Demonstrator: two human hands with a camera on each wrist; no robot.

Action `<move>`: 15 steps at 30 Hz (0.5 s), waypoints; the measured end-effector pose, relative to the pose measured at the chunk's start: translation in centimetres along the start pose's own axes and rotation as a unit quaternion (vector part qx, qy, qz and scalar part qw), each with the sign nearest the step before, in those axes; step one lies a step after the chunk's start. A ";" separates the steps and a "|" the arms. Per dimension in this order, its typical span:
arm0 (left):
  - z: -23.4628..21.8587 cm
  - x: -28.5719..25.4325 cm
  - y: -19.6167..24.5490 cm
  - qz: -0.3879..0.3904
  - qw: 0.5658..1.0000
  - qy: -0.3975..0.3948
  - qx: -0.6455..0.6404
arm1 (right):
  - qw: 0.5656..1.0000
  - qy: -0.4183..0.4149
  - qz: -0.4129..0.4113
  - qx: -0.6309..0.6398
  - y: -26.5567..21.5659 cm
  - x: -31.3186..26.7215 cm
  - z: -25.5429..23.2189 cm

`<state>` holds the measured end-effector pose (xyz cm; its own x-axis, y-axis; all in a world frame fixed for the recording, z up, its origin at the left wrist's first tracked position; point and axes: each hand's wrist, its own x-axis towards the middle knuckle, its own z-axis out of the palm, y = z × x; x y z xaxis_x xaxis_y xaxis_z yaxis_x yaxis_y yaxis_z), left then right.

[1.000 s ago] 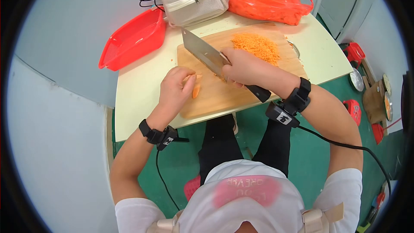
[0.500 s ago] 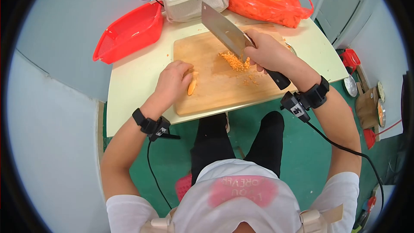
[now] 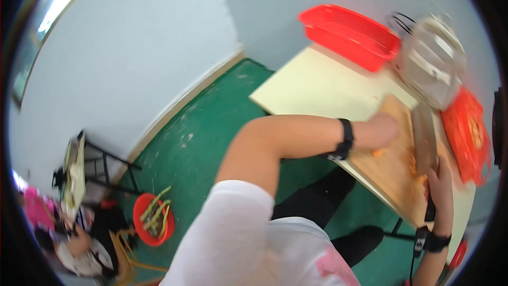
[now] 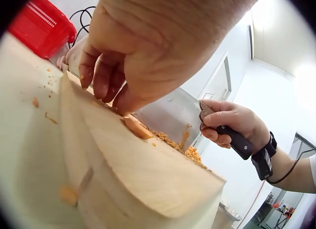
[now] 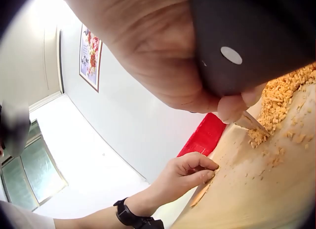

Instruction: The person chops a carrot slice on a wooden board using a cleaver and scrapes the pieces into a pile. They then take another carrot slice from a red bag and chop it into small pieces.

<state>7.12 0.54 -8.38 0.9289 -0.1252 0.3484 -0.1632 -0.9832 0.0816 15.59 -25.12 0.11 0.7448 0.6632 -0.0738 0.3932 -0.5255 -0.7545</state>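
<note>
My right hand (image 3: pixel 441 190) grips the black handle of a cleaver (image 3: pixel 425 132), its broad blade standing over the wooden cutting board (image 3: pixel 378 167). Finely chopped carrot (image 5: pixel 281 103) lies heaped beside the blade in the right wrist view. At the board's left end, my left hand (image 3: pixel 382 130) has bent fingers and thumb pinching at a carrot slice (image 4: pixel 137 128), whose end sticks out past the thumb. A gap of bare board separates this slice from the chopped heap.
A red plastic basket (image 3: pixel 349 37), a pale mesh bag (image 3: pixel 431 63) and a red plastic bag (image 3: pixel 468 135) stand along the table's back. Small scraps dot the tabletop (image 4: pixel 29 110). Left on the floor is a red basin (image 3: pixel 153 220) with green stalks; a person (image 3: pixel 79 254) sits beyond.
The head view has swung left, bringing the table to the right side and another person into view. Before that, the cleaver moved right along the board. Both hands keep their holds.
</note>
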 end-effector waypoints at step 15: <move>-3.8 -4.9 3.5 -0.082 0.993 0.008 -0.087 | 0.987 -0.079 -0.045 0.135 1.4 2.0 0.5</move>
<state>0.78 -1.81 -6.27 0.9428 0.0386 0.3312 -0.0658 -0.9522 0.2983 17.36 -24.27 -1.38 0.6116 0.7868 -0.0829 0.2801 -0.3133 -0.9074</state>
